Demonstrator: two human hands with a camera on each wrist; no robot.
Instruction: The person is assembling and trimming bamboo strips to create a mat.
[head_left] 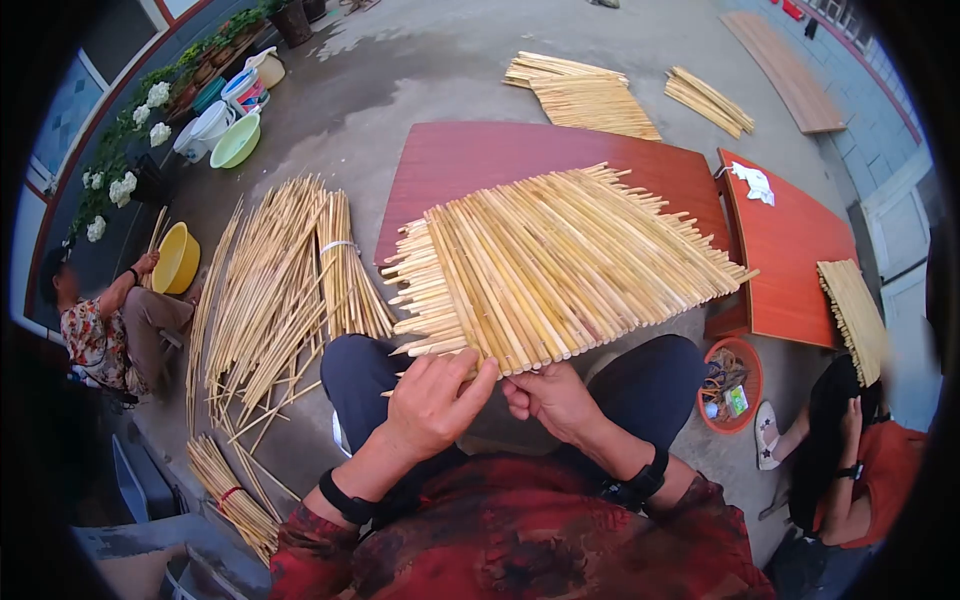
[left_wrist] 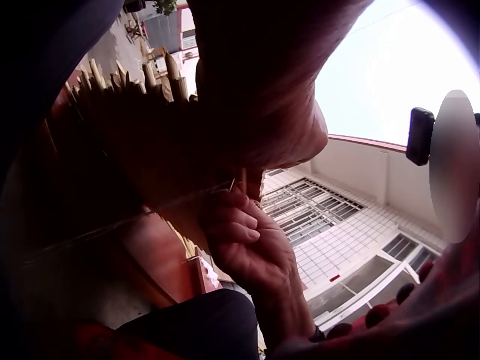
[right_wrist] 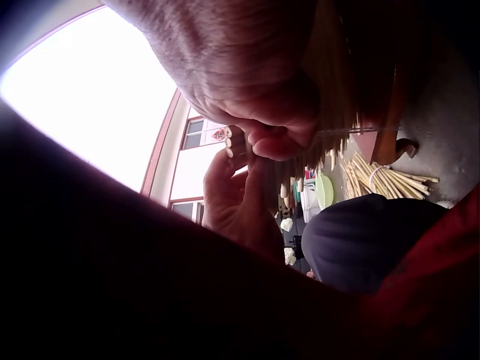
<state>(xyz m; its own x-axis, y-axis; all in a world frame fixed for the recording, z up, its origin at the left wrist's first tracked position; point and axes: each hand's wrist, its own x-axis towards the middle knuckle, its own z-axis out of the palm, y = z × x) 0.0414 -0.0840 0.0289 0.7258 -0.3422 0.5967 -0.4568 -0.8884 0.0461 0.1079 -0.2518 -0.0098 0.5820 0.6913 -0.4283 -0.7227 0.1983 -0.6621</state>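
A mat of pale sticks (head_left: 560,265) lies side by side across the knees and the red board's near side. My left hand (head_left: 435,400) grips its near left edge, thumb along the outermost sticks and fingers curled. Beside it, my right hand (head_left: 560,400) is under the near edge with curled fingers. In the left wrist view the right hand (left_wrist: 251,251) pinches a thin thread (left_wrist: 150,214) that runs along the mat's underside; a short bright tip shows at the fingertips. The right wrist view has the left hand (right_wrist: 240,206) at the stick ends.
Loose sticks (head_left: 265,290) and a tied bundle (head_left: 350,270) lie on the ground at left. A red board (head_left: 470,150) and an orange table (head_left: 800,260) stand ahead. An orange basket (head_left: 752,415) is by the right knee. People sit on both sides.
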